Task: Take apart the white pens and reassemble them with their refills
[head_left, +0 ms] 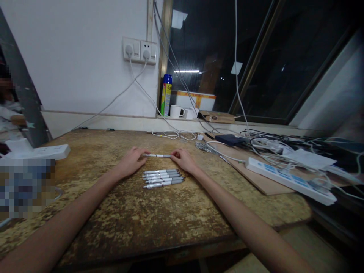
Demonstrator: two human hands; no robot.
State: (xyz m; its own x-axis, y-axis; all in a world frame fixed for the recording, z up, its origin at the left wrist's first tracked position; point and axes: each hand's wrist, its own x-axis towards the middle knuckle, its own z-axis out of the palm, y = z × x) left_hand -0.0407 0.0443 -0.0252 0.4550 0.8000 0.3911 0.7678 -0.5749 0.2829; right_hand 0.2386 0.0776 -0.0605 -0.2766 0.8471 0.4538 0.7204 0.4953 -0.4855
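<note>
Both hands reach out over the worn table [119, 227], and between them they hold one pen [157, 155] lying crosswise: the left hand [131, 162] pinches its left end with the fingertips, the right hand [184, 160] pinches its right end, and the pen sits level just above or on the tabletop, which of the two cannot be told. Just nearer than the hands, between the two wrists, lies a row of pens [163, 178], about five of them, side by side and touching, all pointing the same way, with grey caps to the right. Well to the right of the right hand lies a thin board [264, 182], with one long white power strip [287, 180] on it and a tangle of white and dark cables [256, 140] beyond. Well to the left of the left hand a second white power strip [42, 151] rests near the table's edge. Beyond the hands, on the window ledge, stand one spray can [166, 94] and two white mugs [176, 111], and above them two wall sockets [140, 50] are mounted with plugs in them.
</note>
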